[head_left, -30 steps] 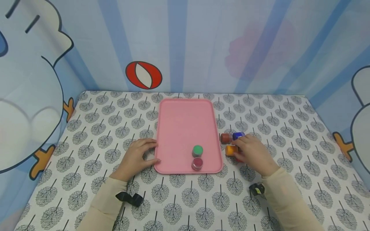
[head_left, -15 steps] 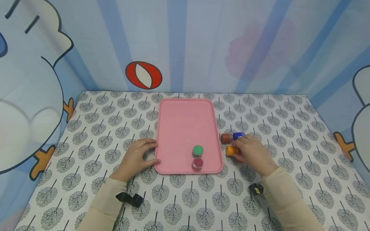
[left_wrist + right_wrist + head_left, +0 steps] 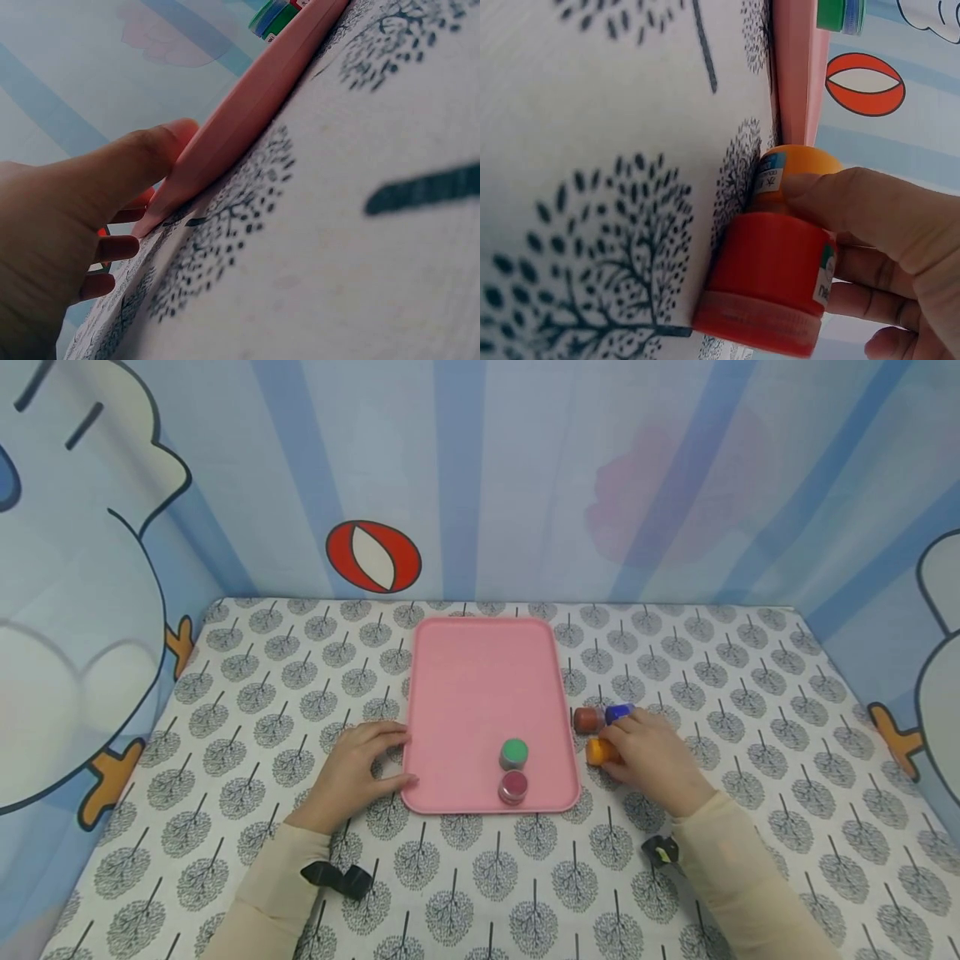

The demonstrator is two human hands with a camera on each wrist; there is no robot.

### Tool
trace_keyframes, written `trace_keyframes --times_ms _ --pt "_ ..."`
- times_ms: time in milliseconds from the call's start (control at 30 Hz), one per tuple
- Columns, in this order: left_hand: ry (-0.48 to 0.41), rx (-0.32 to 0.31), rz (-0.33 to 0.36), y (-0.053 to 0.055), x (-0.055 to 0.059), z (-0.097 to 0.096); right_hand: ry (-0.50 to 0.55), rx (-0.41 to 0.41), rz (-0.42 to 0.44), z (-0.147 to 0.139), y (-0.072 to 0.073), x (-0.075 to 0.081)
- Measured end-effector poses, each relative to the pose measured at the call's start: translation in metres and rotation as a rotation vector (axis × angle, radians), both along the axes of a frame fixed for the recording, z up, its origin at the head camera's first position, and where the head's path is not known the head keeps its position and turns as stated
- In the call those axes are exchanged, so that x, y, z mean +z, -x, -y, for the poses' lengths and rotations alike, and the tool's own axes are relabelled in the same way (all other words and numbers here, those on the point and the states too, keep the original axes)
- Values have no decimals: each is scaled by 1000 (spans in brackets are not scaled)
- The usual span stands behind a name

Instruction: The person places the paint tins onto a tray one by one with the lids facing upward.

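Note:
My right hand (image 3: pixel 651 758) holds a small orange paint jar (image 3: pixel 602 751) just off the tray's right side, its thumb against the jar in the right wrist view. A red jar (image 3: pixel 769 277) stands close by there; in the head view the hand hides it. Just beyond are a brown-red jar (image 3: pixel 588 720) and a blue jar (image 3: pixel 618 712). My left hand (image 3: pixel 352 770) touches the left edge of a pink tray (image 3: pixel 480 685), thumb and fingers spread apart. In the tray's near right part sit a green-lidded jar (image 3: pixel 514 754) and a dark-red-lidded jar (image 3: pixel 513 787).
A tree-patterned cloth (image 3: pixel 457 902) covers the table. Behind it hangs a printed blue-striped curtain (image 3: pixel 517 485). Black straps with devices (image 3: pixel 337 878) sit on both wrists.
The right thumb and fingers have closed in on the orange jar, and the red jar has gone out of sight under the hand in the head view. The left hand stays still.

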State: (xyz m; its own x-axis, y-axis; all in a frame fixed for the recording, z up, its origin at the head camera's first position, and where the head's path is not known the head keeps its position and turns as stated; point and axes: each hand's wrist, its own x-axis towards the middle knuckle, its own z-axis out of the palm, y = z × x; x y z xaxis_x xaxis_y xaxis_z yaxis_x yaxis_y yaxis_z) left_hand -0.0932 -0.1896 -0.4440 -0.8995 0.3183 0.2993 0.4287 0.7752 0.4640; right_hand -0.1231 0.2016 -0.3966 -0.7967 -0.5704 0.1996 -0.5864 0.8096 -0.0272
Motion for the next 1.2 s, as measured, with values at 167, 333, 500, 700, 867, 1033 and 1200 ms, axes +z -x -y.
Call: trace_keyframes --times_ms 167,333,500,700,867,1033,1200 --pt "-2 -1 15 0 1 0 11 8 -24 1 1 0" --pt "4 1 32 -1 2 0 25 22 -50 1 3 -2" --pt "5 1 14 -1 2 0 35 41 -70 1 3 -2" --pt "5 5 21 -1 3 -1 86 57 -72 2 4 1" --pt "10 4 13 -1 4 -1 95 33 -50 4 3 3" --pt "15 0 0 0 4 -1 102 23 -26 5 2 5" --pt "11 1 4 -1 3 -1 101 42 -17 7 2 7"
